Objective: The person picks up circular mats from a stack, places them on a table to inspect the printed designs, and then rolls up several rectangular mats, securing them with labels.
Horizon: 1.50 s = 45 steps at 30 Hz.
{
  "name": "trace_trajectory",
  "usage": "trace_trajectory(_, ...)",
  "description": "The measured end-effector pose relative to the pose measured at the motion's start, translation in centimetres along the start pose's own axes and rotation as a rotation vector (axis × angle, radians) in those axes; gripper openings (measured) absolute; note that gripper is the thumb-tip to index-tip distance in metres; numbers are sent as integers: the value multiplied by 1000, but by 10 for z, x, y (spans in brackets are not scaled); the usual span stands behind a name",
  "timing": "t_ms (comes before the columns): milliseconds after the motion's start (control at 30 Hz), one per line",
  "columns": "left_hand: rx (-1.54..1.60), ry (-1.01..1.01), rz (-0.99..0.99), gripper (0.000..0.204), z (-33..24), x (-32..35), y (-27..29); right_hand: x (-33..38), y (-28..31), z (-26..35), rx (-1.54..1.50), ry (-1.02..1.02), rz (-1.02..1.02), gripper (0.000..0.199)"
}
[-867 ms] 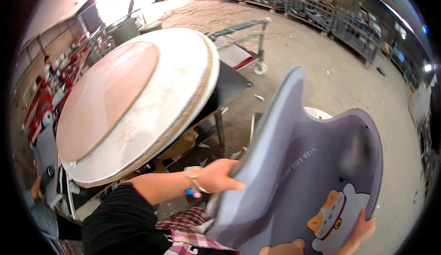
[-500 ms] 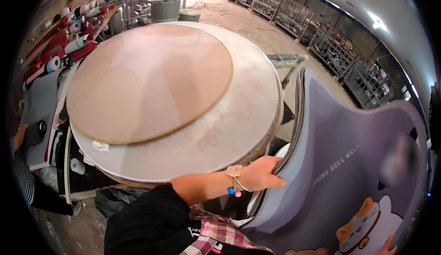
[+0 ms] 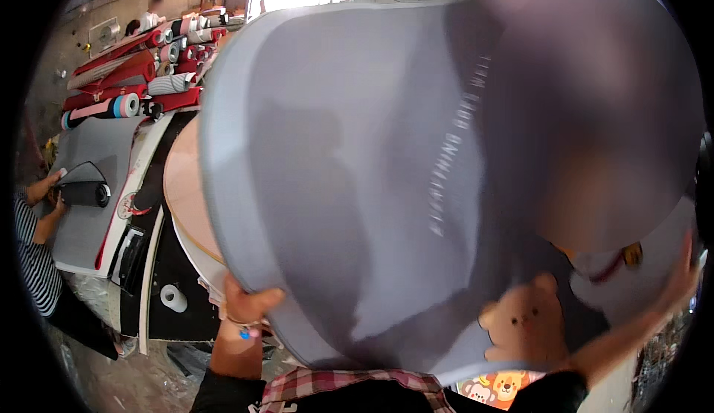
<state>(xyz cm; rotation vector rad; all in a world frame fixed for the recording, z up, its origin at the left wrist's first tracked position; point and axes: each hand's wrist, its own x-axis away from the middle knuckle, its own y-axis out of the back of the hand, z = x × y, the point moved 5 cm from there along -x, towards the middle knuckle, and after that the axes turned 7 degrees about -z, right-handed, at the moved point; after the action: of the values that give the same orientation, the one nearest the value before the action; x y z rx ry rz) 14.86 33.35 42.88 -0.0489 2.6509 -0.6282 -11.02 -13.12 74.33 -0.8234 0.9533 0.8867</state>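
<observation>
Large grey-purple floor mats [image 3: 320,190] with a pale border, a line of lettering and a cartoon bear fill the middle of the view. They are held up in front of me, and the upper right part is blurred. My left hand [image 3: 249,301] grips their lower left edge, thumb on the printed face and fingers behind. At the far right, my right hand [image 3: 680,272] is closed on the opposite edge, its fingers partly hidden. Behind the mats, a tan round mat [image 3: 186,182] shows only its left side, above a paler round layer [image 3: 195,253].
At left, a co-worker in a striped top [image 3: 37,264] holds a dark roll [image 3: 83,194] over a grey sheet [image 3: 93,145]. Rolled mats [image 3: 123,78] are piled behind. A white roll [image 3: 173,298] stands on a black surface. Below me lies a mat with cartoon animals [image 3: 498,388].
The mats have swung up and left, from my right side to in front of me, now covering most of the round pile. My left hand moved left with them; my right hand shows more.
</observation>
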Motion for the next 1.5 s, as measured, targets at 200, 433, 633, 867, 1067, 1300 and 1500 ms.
trace_trajectory(200, -48, 252, -413, 46, 38, -21, 119, 129, -237, -23, -123, -84, 601, 44)
trace_trajectory(433, -243, 300, -532, 45, 97, 6, 175, 362, -170, -31, -334, -387, 1260, 34)
trace_trajectory(633, -911, 203, -568, 64, 78, 9, 146, 394, -11, -290, 234, -620, 1193, 39)
trace_trajectory(867, -2416, -334, 113, 46, 55, -33, 0, 498, 334, -449, 801, -1258, 1139, 35)
trace_trajectory(1067, -1070, -504, 705, 33, 138, 126, -337, 588, 423, -457, 680, -2006, 769, 28)
trace_trajectory(1300, -934, 271, 1606, 32, 354, 369, -380, 669, 350, -500, 329, -2528, 306, 61)
trace_trajectory(1500, -1099, 664, 1884, 34, 462, 441, -322, 794, 255, -579, 5, -2585, -334, 74)
